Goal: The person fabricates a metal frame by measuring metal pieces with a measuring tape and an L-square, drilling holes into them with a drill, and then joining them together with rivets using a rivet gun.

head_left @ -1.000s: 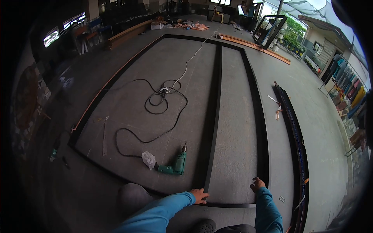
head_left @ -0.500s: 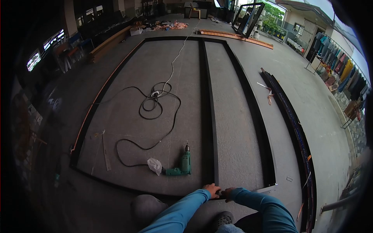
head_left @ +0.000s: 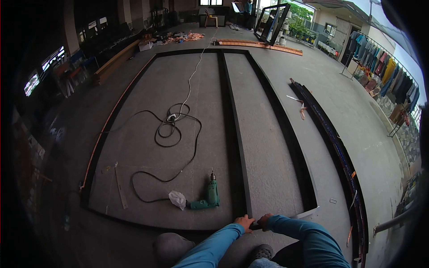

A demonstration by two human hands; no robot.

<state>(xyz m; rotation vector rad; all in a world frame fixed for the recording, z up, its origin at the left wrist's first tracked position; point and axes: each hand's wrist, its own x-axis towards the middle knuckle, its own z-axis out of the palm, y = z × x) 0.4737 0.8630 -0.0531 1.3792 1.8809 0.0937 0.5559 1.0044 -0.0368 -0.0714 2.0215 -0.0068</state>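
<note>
A large black frame [head_left: 298,154] of long profiles lies on the floor, with a black middle bar [head_left: 238,149] running lengthwise through it. My left hand [head_left: 244,223] grips the near end of the middle bar where it meets the frame's near side. Just right of that joint, my right hand [head_left: 265,220] is closed low against the near side; what its fingers hold is hidden. A green power drill [head_left: 211,195] lies inside the frame, left of the bar, with a crumpled clear plastic bag [head_left: 177,200] by its cord end.
A black cord [head_left: 195,147] loops across the floor to a white extension cable [head_left: 191,79]. A thin flat strip [head_left: 120,187] lies at left. Long dark profiles [head_left: 333,134] are stacked to the right, near a small rectangular piece [head_left: 333,201]. My shoe [head_left: 262,252] is below my hands.
The camera view has tilted up and turned slightly right, so the scene sits lower and further left. Both hands stay at the joint, with the right hand shifted a little.
</note>
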